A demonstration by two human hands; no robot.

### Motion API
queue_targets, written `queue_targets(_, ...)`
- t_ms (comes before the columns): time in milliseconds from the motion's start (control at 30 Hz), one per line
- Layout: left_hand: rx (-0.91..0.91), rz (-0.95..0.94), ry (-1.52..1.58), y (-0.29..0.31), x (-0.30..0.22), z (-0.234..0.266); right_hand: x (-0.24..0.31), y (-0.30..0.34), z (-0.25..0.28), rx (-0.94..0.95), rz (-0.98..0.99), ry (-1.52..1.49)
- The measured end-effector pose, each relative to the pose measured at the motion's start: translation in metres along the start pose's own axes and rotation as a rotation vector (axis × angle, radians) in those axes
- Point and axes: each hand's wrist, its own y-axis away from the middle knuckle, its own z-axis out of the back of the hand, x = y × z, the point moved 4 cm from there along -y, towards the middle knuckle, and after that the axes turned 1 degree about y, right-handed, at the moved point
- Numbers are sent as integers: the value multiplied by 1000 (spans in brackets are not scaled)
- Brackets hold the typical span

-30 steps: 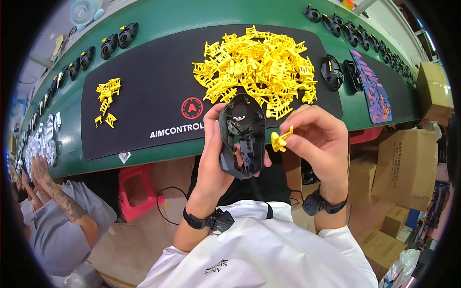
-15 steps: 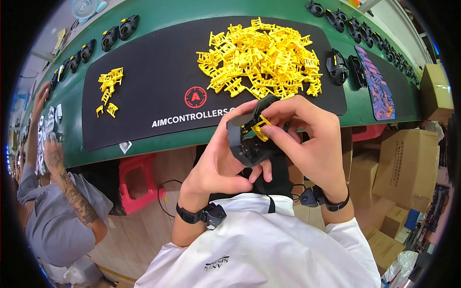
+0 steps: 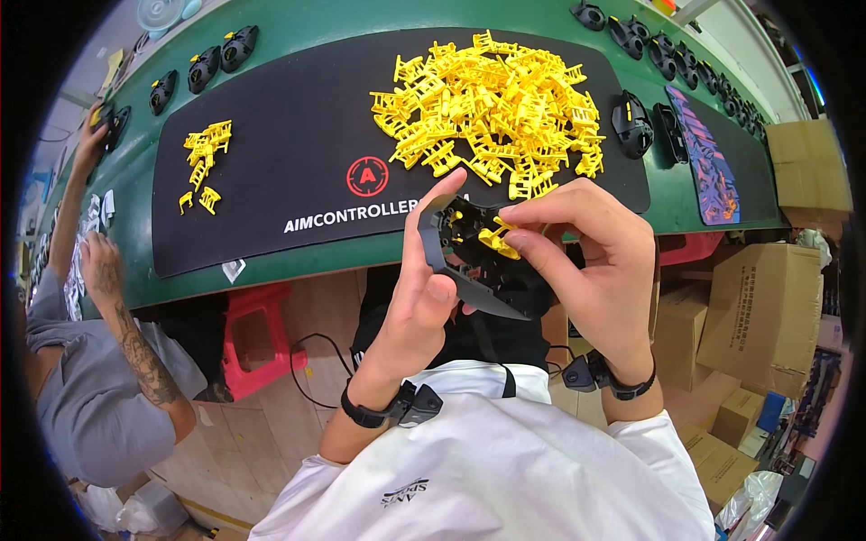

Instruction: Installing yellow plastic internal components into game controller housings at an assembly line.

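Note:
My left hand [image 3: 417, 302] grips a black hollow plastic shell [image 3: 487, 296], shaped like a computer mouse cover, from its left side. The shell is tilted so its inside shows, with small yellow bits in it. Between thumb and forefinger, my right hand [image 3: 600, 239] pinches a yellow ladder-like plastic piece [image 3: 498, 242] at the shell's opening; whether it is seated there I cannot tell. Both hands are above my lap, at the near edge of the table. Beyond them, a large heap of yellow plastic pieces [image 3: 496, 108] lies on the black mat [image 3: 298, 135].
A few yellow pieces [image 3: 207, 149] lie at the mat's left. Black shells stand to the right [image 3: 632, 124] and along the far edge of the green table [image 3: 311, 24]. A co-worker's hand [image 3: 90, 144] touches a shell at far left. Cardboard boxes [image 3: 758, 316] stand right.
The shell has turned, showing more of its inside. My left fingers have straightened along its side. The yellow piece has shifted slightly right. The co-worker's hand now holds a shell.

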Motion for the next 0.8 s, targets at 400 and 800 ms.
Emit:
queue_targets(400,68,12,-37,-1,1,-2,1,7,-7,-75,120,249)
queue_targets(800,4,170,125,-2,-4,-8,-29,-1,-15,299,-355,-510)
